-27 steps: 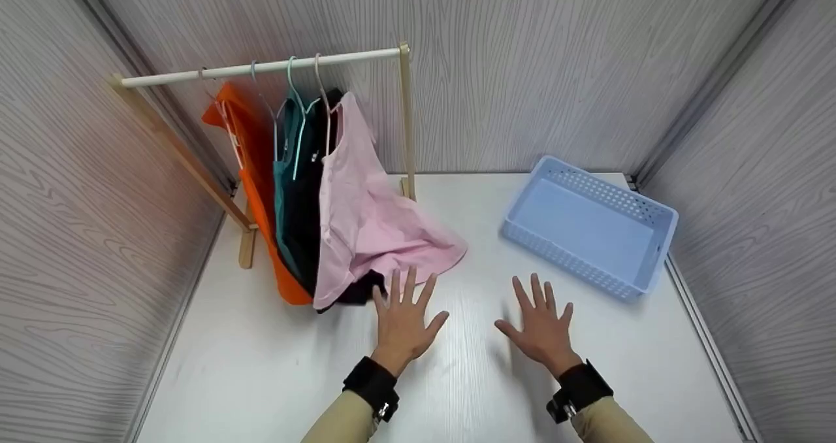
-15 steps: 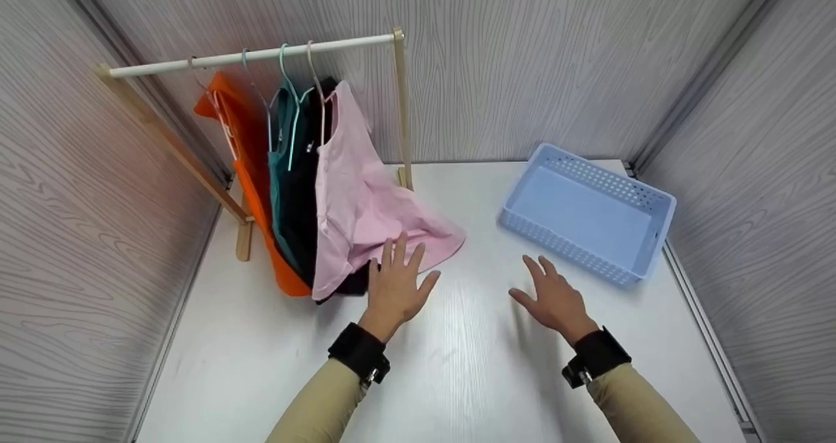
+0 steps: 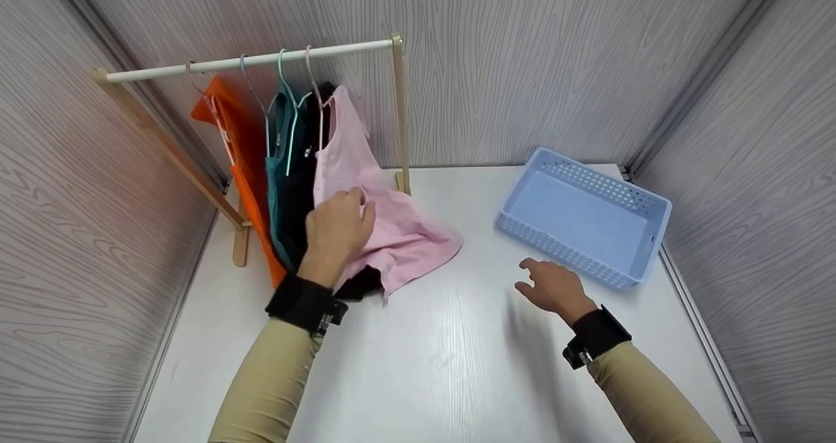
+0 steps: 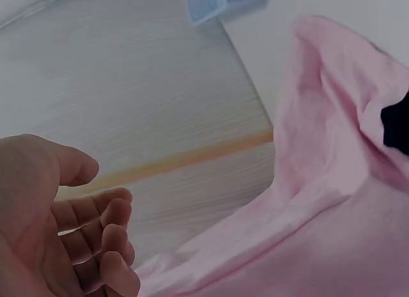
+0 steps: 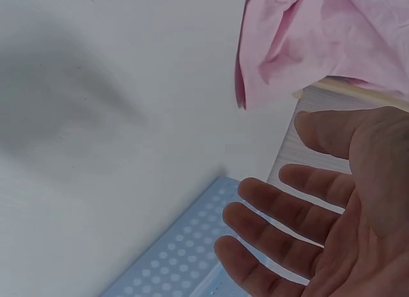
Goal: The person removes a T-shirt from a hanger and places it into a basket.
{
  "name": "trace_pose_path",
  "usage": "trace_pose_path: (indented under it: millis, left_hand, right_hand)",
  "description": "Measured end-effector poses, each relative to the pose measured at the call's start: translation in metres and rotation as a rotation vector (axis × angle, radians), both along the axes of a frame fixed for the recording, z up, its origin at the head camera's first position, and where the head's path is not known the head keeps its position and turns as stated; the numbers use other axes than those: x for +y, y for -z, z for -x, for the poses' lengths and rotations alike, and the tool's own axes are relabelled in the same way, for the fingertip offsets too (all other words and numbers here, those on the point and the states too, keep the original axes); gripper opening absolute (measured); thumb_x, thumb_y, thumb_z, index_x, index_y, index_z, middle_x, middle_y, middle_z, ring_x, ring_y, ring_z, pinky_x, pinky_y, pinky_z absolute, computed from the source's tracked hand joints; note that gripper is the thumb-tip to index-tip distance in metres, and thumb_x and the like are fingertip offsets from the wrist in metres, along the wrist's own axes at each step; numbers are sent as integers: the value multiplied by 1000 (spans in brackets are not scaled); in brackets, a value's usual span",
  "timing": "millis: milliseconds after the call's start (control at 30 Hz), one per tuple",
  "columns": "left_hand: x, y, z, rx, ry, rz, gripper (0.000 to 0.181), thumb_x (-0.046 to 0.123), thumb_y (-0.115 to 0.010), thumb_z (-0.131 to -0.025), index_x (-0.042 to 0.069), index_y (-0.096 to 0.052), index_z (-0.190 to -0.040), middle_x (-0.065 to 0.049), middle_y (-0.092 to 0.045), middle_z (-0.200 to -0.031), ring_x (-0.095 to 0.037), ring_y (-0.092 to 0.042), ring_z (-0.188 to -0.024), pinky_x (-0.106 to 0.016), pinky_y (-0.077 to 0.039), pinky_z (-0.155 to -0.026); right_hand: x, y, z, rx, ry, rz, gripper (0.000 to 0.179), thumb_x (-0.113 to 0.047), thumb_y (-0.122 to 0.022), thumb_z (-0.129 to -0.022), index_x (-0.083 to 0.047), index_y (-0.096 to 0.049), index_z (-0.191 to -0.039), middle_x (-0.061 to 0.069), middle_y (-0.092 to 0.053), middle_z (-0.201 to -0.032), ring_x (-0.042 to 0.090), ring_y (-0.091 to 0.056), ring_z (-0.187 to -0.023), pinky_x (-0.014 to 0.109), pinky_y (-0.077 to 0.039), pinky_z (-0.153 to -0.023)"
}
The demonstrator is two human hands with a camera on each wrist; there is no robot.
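Observation:
A pink sleeveless top (image 3: 405, 234) hangs from a hanger at the right end of the row, its hem spread over the table. In the head view my left hand (image 3: 339, 227) overlaps the front of this top. The left wrist view shows that hand (image 4: 70, 227) with loosely bent fingers and nothing between them, the pink cloth (image 4: 319, 201) close beside it. Lower right, my right hand (image 3: 555, 286) hovers over the table near the blue basket (image 3: 568, 257). Its fingers (image 5: 275, 207) are relaxed and hold nothing.
A clothes rack with a white rail (image 3: 255, 60) stands at the back left. Along it hang an orange garment (image 3: 243, 149), a teal garment (image 3: 277, 188) and a black garment (image 3: 304, 168). Grey wood-grain walls (image 3: 522, 57) enclose the white table (image 3: 431, 364).
My left hand has moved up and left to the pink top, its fingers bending; the hem has shifted slightly. The right hand has moved slightly right and up, its spread fingers relaxing.

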State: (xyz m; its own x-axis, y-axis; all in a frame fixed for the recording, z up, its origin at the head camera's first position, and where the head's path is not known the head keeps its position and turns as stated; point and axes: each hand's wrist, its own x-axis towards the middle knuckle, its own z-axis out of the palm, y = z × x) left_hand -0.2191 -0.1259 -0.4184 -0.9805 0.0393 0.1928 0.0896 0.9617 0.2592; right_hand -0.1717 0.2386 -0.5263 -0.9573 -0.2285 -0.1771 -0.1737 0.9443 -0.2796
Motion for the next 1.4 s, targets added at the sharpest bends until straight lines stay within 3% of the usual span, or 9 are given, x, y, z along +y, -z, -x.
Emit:
trace_pose_path:
  millis: [133, 267, 367, 567, 800, 933, 1100, 1267, 1400]
  left_hand:
    - [-24, -13, 9, 65, -117, -76, 35, 36, -49, -99, 6, -57, -115, -18, -65, -97, -38, -65, -76, -50, -56, -69]
    - [-40, -9, 18, 33, -222, -138, 49, 36, -47, -101, 4, -40, -137, -22, -59, -121, -42, -65, -87, -54, -55, -81]
    - [-45, -1, 25, -20, -213, -147, 49, 37, -44, -102, 1, -43, -135, -24, -59, -120, -45, -64, -91, -56, -54, -81]
    - [-44, 8, 34, -84, -144, -212, 45, 44, -41, -103, 4, -45, -122, -20, -60, -86, -39, -64, -77, -48, -53, -66]
    - [-40, 5, 40, -102, -112, -320, 41, 39, -34, -105, 6, -44, -126, -19, -60, -91, -35, -62, -80, -44, -48, -65]
    - [-36, 0, 37, -86, -113, -357, 36, 36, -31, -106, 8, -44, -123, -18, -57, -86, -33, -60, -76, -41, -45, -61]
    - [-27, -18, 29, 0, -103, -398, 32, 35, -34, -104, 8, -45, -117, -19, -58, -85, -36, -60, -75, -46, -46, -63]
    - [-18, -31, 11, 41, -47, -417, 32, 35, -35, -104, 9, -46, -118, -14, -52, -77, -32, -55, -68, -40, -43, -60]
    - [-7, -28, -8, 78, -4, -437, 30, 32, -38, -103, 8, -48, -118, -9, -47, -69, -28, -52, -62, -35, -39, -55]
  right_hand:
    - [-4, 2, 3, -15, 1, 0, 43, -31, -61, -94, -7, -57, -129, 15, -70, -110, 33, -67, -97, 49, -54, -74]
    - [-7, 6, 3, -23, 3, -1, 43, -31, -61, -94, -7, -57, -130, 15, -69, -111, 33, -67, -97, 49, -54, -75]
    - [-9, 8, 3, -20, 6, 7, 41, -30, -61, -94, -7, -58, -128, 15, -69, -110, 33, -67, -96, 50, -54, -75]
    - [-10, 15, -1, -18, 4, 6, 42, -30, -62, -94, -7, -58, -129, 17, -66, -119, 37, -65, -102, 53, -53, -81]
    - [-12, 21, -6, -24, 11, 2, 43, -29, -63, -94, -7, -59, -129, 19, -63, -124, 37, -65, -100, 53, -53, -81]
    - [-11, 23, -9, -5, -3, -15, 42, -29, -64, -93, -6, -59, -128, 20, -62, -122, 36, -65, -93, 52, -54, -76]
    - [-9, 23, -10, 3, -4, -19, 41, -29, -64, -93, -7, -59, -128, 19, -61, -122, 35, -65, -92, 51, -54, -76]
    - [-10, 22, -10, -2, -8, 1, 41, -29, -63, -93, -8, -59, -128, 18, -63, -122, 36, -65, -96, 52, -53, -79]
    - [-13, 20, -8, 9, -32, 14, 40, -29, -63, -94, -8, -59, -128, 17, -64, -121, 35, -65, -102, 51, -53, -81]
